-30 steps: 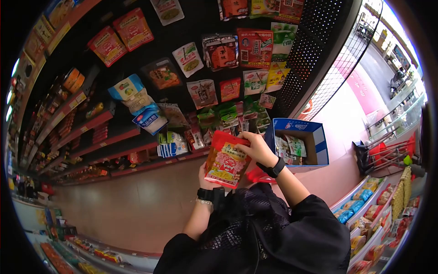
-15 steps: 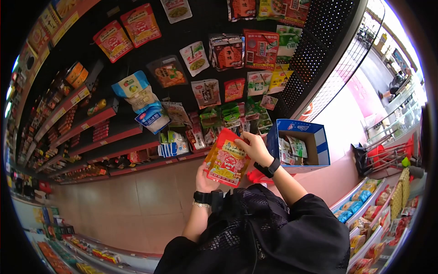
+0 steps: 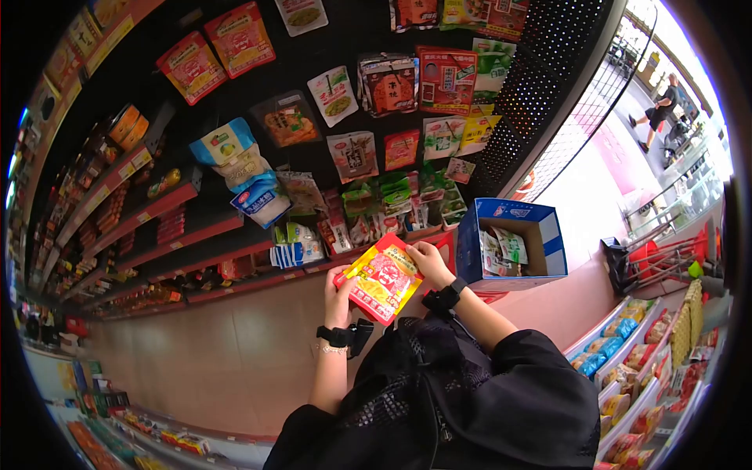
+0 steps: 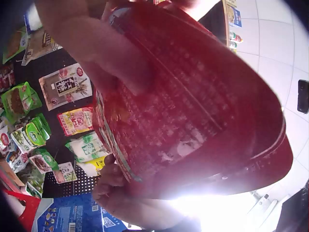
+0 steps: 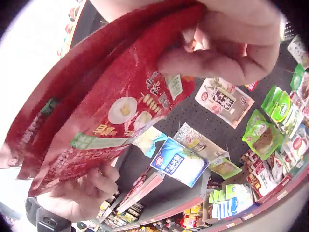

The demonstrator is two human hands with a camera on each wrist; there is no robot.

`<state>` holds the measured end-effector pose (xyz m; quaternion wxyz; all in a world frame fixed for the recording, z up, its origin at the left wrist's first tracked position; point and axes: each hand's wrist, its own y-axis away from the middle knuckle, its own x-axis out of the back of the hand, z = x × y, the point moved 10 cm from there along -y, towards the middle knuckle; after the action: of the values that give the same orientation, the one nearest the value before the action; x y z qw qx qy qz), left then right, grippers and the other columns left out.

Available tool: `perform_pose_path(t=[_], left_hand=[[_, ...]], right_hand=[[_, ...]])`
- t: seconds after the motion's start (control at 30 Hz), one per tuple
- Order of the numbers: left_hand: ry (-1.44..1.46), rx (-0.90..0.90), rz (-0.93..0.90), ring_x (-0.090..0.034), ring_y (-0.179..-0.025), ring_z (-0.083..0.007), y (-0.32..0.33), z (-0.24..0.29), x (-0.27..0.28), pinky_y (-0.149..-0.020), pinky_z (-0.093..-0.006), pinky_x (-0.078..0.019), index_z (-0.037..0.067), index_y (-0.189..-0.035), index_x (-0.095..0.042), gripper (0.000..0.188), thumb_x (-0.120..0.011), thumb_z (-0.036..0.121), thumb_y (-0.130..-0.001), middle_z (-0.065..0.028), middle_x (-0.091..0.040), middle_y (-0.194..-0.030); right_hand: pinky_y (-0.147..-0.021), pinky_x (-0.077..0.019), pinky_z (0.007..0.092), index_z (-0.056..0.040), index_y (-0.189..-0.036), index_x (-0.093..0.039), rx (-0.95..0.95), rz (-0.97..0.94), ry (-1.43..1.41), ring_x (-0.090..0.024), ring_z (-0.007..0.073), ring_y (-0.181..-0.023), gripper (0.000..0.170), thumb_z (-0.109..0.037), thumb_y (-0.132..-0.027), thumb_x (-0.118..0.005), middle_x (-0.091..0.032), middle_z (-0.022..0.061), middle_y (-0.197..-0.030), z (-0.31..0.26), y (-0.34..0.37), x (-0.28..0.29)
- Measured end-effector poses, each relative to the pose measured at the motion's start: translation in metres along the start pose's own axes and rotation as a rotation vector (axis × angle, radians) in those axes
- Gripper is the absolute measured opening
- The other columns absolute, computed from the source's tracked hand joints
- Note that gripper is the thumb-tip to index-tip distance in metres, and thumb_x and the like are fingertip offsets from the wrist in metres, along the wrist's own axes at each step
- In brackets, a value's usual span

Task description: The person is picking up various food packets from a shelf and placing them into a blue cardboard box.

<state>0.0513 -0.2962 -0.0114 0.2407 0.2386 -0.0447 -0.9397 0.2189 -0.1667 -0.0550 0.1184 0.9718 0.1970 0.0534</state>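
Note:
In the head view, both hands hold a red and yellow food packet (image 3: 385, 278) in front of the body, its printed face up. The left hand (image 3: 338, 300) grips its left edge, and the right hand (image 3: 431, 265) pinches its upper right side. Seen from the left wrist, the red back of the packet (image 4: 193, 106) fills most of the view, with fingers of the left hand (image 4: 91, 43) across it. From the right wrist, several red packets (image 5: 116, 96) show layered together, the right hand (image 5: 231, 43) curled round their top edge.
A black pegboard (image 3: 274, 74) with hanging packets stands ahead. Right of the hands is a blue box (image 3: 513, 280) holding small packets. Shelves (image 3: 188, 223) run along the left, a snack rack (image 3: 627, 368) is at lower right, and a person walks outside (image 3: 666, 102).
The held packet has moved slightly down and tilted flatter, and the left hand has shifted up and left along its edge. A walking person has come into view outside.

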Motion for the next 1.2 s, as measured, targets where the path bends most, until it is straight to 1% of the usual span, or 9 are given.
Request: perform_pose_path(t=[0.17,0.33,0.57,0.77,0.97,1.0,1.1,1.17,1.2], left_hand=[[-0.063,-0.02,0.034,-0.051,-0.076,-0.0101,0.003,-0.007,0.016,-0.069,-0.024,-0.0417,0.002,-0.089,-0.043,0.018,-0.052,0.007,-0.074,-0.0064,-0.051,-0.085],[-0.108,-0.058,0.051,-0.05,-0.074,-0.0085,0.003,-0.001,0.029,-0.068,-0.0226,-0.0409,0.002,-0.087,-0.044,0.014,-0.051,0.007,-0.076,-0.0056,-0.052,-0.083],[-0.14,-0.073,0.084,-0.049,-0.075,-0.0079,-0.013,0.003,0.039,-0.068,-0.0218,-0.04,0.002,-0.087,-0.044,0.013,-0.049,0.007,-0.077,-0.0048,-0.051,-0.083],[-0.316,-0.115,0.038,-0.046,-0.078,-0.0076,-0.041,0.015,0.028,-0.07,-0.0213,-0.0385,0.003,-0.094,-0.044,0.017,-0.048,0.009,-0.078,-0.0039,-0.05,-0.087],[-0.359,-0.111,-0.062,-0.044,-0.094,-0.0119,-0.096,0.018,0.01,-0.081,-0.0231,-0.0352,0.002,-0.111,-0.036,0.036,-0.048,0.009,-0.078,-0.0073,-0.044,-0.106],[-0.309,0.02,-0.067,-0.044,-0.098,-0.0132,-0.106,0.003,0.014,-0.084,-0.0239,-0.0334,0.0,-0.113,-0.036,0.038,-0.048,0.008,-0.078,-0.0076,-0.045,-0.107],[-0.364,0.142,-0.092,-0.045,-0.097,-0.0137,-0.138,-0.013,0.005,-0.085,-0.0247,-0.0333,-0.001,-0.11,-0.04,0.034,-0.048,0.007,-0.078,-0.0067,-0.048,-0.102],[-0.349,0.138,-0.146,-0.046,-0.096,-0.014,-0.164,-0.029,-0.003,-0.085,-0.0255,-0.0345,-0.002,-0.107,-0.043,0.032,-0.047,0.003,-0.076,-0.0067,-0.051,-0.1],[-0.497,0.097,-0.241,-0.047,-0.097,-0.0142,-0.176,-0.034,-0.015,-0.084,-0.0255,-0.0354,-0.002,-0.107,-0.043,0.033,-0.046,0.0,-0.074,-0.0073,-0.05,-0.102]], right_hand=[[-0.05,-0.0343,0.0203,0.0007,-0.076,-0.052,-0.023,-0.052,-0.017,-0.041,0.0052,-0.056,0.022,-0.02,-0.081,-0.048,-0.047,-0.0002,-0.061,0.007,-0.002,-0.011],[-0.055,-0.0348,0.0192,-0.0019,-0.077,-0.05,-0.047,-0.082,-0.2,-0.041,0.0039,-0.062,0.017,-0.017,-0.082,-0.043,-0.048,-0.0021,-0.068,-0.005,0.0,-0.021],[-0.058,-0.0375,0.0184,-0.003,-0.076,-0.049,-0.045,-0.228,-0.29,-0.045,0.0045,-0.064,0.011,-0.013,-0.08,-0.046,-0.05,-0.0014,-0.069,-0.01,-0.018,-0.04],[-0.059,-0.0421,0.0213,-0.0018,-0.078,-0.051,-0.346,-0.264,-0.45,-0.05,0.0072,-0.064,0.01,-0.011,-0.077,-0.048,-0.053,0.0008,-0.072,-0.005,-0.047,-0.044],[-0.061,-0.0378,0.0178,-0.0039,-0.078,-0.05,-0.081,-0.482,-0.36,-0.047,0.0043,-0.066,0.006,-0.01,-0.076,-0.051,-0.05,-0.0021,-0.071,-0.05,-0.103,-0.034],[-0.06,-0.0366,0.0172,-0.0046,-0.078,-0.049,-0.019,-0.553,-0.325,-0.046,0.0033,-0.066,0.005,-0.009,-0.076,-0.05,-0.048,-0.0032,-0.069,-0.064,-0.106,-0.033],[-0.058,-0.036,0.0179,-0.0039,-0.078,-0.048,0.132,-0.635,-0.201,-0.044,0.0035,-0.063,0.006,-0.009,-0.075,-0.051,-0.048,-0.003,-0.067,-0.089,-0.121,-0.025],[-0.061,-0.0379,0.0225,-0.0016,-0.078,-0.048,0.327,-0.624,0.02,-0.044,0.0078,-0.068,0.009,-0.009,-0.074,-0.052,-0.048,-0.0015,-0.072,-0.107,-0.128,-0.016],[-0.061,-0.0383,0.0234,-0.001,-0.077,-0.048,0.397,-0.6,0.132,-0.045,0.0093,-0.067,0.01,-0.009,-0.073,-0.052,-0.048,0.0002,-0.071,-0.113,-0.13,-0.013]])
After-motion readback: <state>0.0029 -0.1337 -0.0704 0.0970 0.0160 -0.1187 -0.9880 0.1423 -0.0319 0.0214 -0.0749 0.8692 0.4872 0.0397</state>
